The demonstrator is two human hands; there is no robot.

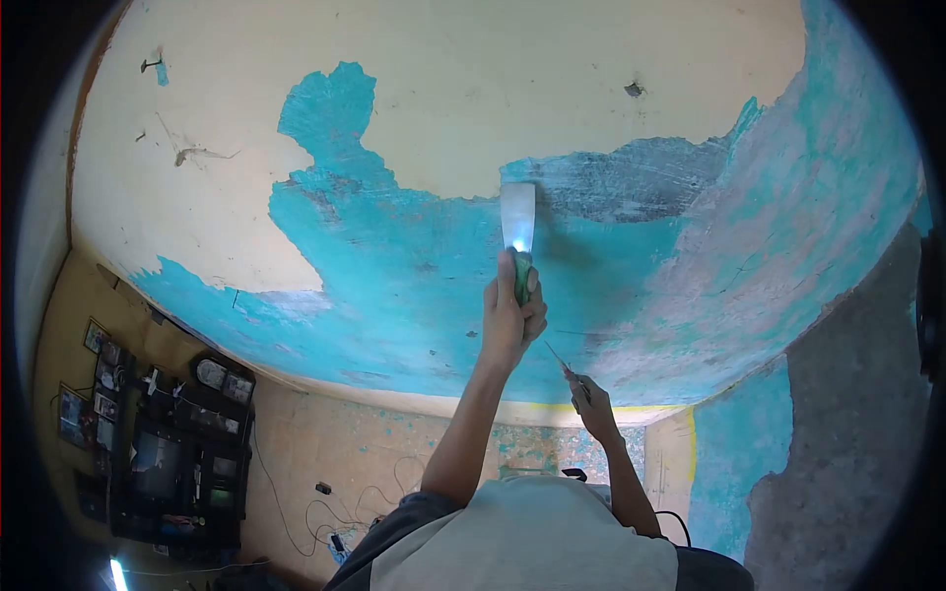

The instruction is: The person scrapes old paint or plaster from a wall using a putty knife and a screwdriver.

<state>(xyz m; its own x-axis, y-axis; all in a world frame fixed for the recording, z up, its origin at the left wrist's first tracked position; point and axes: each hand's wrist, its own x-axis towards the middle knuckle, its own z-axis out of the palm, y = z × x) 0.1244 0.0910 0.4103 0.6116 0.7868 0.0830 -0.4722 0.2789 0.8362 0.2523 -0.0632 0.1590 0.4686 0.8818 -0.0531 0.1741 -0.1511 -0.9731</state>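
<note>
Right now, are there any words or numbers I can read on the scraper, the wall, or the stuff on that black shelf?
No text can be read anywhere.
Scraper: blade and green handle show no lettering.
Wall: only peeling cream and turquoise paint, no writing.
Black shelf: the framed pictures and gadgets are too small and blurred to read.
Thin tool in the other hand: no markings visible.

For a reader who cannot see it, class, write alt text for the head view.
The left hand presses a green-handled scraper against a wall where cream paint has peeled to turquoise. The right hand holds a thin tool lower down; a dark shelf unit stands left.
</note>
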